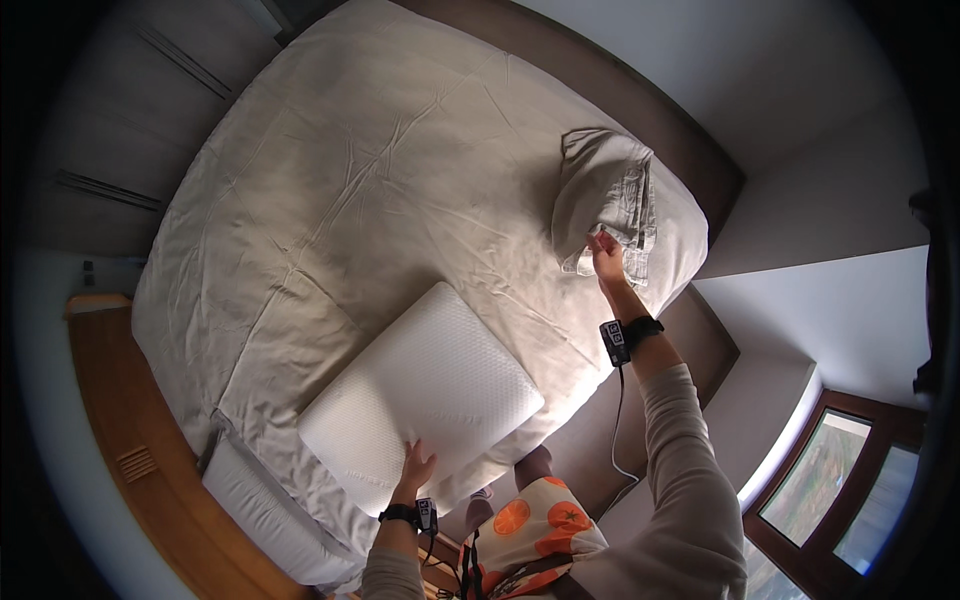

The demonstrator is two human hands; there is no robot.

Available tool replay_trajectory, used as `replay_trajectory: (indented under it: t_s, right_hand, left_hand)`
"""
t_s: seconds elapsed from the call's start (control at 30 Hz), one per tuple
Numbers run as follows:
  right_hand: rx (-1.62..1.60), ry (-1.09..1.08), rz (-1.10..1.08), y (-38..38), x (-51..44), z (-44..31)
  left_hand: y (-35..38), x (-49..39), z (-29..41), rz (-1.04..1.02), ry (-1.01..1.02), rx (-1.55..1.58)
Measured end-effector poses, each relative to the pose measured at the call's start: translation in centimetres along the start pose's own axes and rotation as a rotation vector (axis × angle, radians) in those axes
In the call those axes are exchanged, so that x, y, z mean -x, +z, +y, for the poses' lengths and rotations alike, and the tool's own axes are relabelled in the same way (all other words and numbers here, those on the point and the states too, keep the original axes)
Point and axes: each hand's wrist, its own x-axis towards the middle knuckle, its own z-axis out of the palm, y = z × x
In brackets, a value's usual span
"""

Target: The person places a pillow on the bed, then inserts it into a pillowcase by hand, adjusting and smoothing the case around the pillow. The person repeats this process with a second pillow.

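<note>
A white quilted pillow (442, 375) without a case lies flat on the near side of the bed. My left hand (417, 466) rests on its near edge, fingers spread over the surface. Farther right, a folded beige pillowcase or similar cloth (600, 176) lies near the bed's right edge. My right hand (606, 251) pinches the near part of that cloth between thumb and fingers. Its lower layers spread out beneath my hand, and what lies inside the folds is hidden.
A beige duvet (315, 187) with creases covers the bed. Another pillow (262, 502) lies by the wooden headboard (142, 442). A wristband device (615, 343) trails a cable (616, 427) beside my right arm. A brown-framed window (832, 480) is at lower right.
</note>
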Motion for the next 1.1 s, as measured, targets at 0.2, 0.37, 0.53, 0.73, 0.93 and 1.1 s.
replay_trajectory:
  t_s: [0.2, 0.37, 0.53, 0.73, 0.93, 1.1]
  right_hand:
    - [0.335, -0.081, -1.058, 12.1, 12.4, -11.2]
    - [0.289, -0.354, -1.378, 18.6, 26.8, -13.0]
    - [0.416, -0.340, -1.303, 19.7, 33.8, -10.8]
    - [0.392, 0.090, -1.176, 18.4, 37.8, -10.3]
    - [0.549, -0.102, -1.352, 19.5, 38.3, -12.2]
    - [0.510, -0.214, -1.387, 20.4, 37.9, -13.2]
  left_hand:
    - [-4.4, 0.1, 11.8, -0.032, 0.306, 0.758]
    - [-7.8, 4.4, 15.7, -0.124, 0.504, 1.414]
    - [-6.9, 9.0, 11.3, 0.028, 0.102, 1.494]
    - [-3.8, 12.8, 7.7, -0.067, 0.231, 1.359]
    - [-4.1, 13.3, 7.2, -0.044, 0.464, 1.213]
    - [-6.0, 14.3, 7.8, 0.166, 0.627, 0.914]
